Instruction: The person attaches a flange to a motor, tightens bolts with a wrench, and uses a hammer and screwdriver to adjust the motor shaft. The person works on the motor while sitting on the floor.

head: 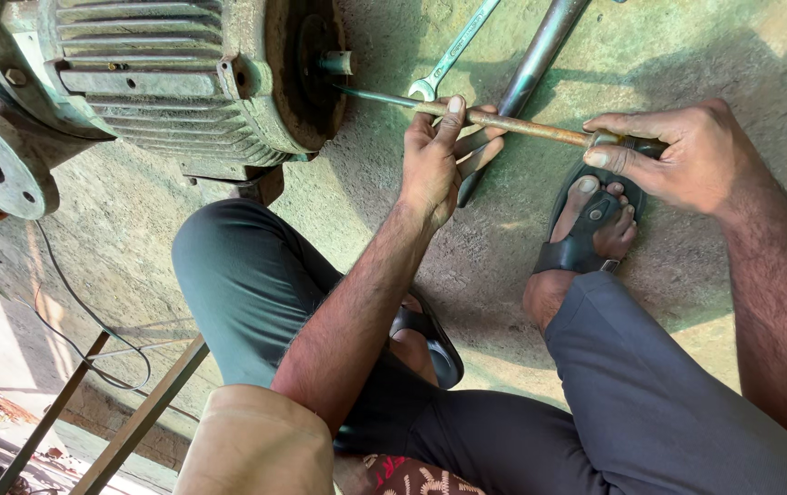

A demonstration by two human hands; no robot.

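Both hands on one long rod (503, 121): left hand (434, 160) curled around it, right hand (677, 151) pinching its end.

The left hand (434, 160) reaches far forward on a bare, straight forearm, fingers curled, thumb stretched flat upward and palm turned down. The right hand (677, 151) enters from the right on a bent arm, knuckles up, thumb and fingertips pinched together, pointing left.

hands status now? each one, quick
Left hand: closed around the middle of the long rusty rod, which points at the motor.
Right hand: closed on the rod's outer end.
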